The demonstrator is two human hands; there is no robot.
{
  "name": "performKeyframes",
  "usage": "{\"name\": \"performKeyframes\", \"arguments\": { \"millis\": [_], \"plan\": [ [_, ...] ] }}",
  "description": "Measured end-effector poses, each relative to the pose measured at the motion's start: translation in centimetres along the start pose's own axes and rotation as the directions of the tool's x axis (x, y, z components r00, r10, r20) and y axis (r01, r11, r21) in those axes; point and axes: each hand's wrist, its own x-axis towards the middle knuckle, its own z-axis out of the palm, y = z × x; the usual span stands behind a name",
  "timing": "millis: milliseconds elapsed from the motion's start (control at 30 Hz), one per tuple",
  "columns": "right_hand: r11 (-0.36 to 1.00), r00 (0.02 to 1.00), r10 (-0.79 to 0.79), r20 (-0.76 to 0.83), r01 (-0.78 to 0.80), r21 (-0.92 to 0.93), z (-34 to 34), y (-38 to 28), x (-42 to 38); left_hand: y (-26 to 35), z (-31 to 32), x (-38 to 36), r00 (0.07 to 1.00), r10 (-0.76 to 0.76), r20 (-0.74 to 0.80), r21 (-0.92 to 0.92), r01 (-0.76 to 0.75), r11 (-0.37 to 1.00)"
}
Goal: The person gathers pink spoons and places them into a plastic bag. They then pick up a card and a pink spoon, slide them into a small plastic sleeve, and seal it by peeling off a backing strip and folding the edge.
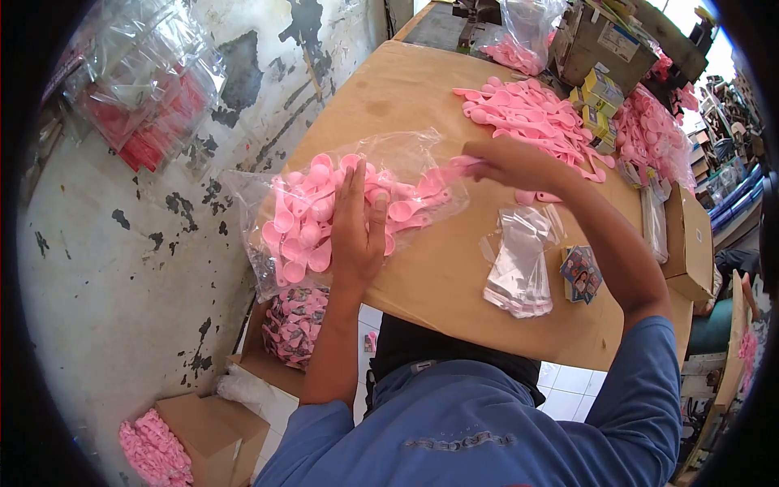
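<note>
A clear plastic bag (418, 146) full of pink measuring spoons (296, 235) lies on the left part of the table. My left hand (357, 231) rests flat against the spoons, fingers stretched out and pressed on the pile. At the bag's right end, my right hand (513, 165) has its fingers closed on the handle of a pink spoon (441, 175). Beyond that hand spreads a loose heap of pink spoons (531, 114).
Flat clear sachets (519, 260) and a stack of printed cards (582, 274) lie near the front edge. Small yellow boxes (602, 93), a bag of pink spoons (653, 130) and a cardboard box (688, 243) line the right side. A peeling wall (138, 268) stands left.
</note>
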Motion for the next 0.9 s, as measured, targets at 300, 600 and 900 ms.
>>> {"name": "performKeyframes", "arguments": {
  "millis": [300,600,900],
  "plan": [
    [0.937,0.741,-0.239,-0.628,0.006,-0.35,0.8,5.7,-0.1,-0.1,0.2,0.0,1.0,-0.001,0.0,0.036,0.001,0.999],
    [0.898,0.914,-0.373,-0.162,0.312,-0.31,7.2,-1.6,3.3,0.0,0.2,-0.1,1.0,0.005,0.013,0.064,-0.006,0.998],
    [0.881,0.912,-0.382,-0.147,0.312,-0.356,2.4,-0.4,0.4,-0.7,0.1,-0.3,1.0,-0.003,0.026,0.047,0.002,0.999]
  ]
}}
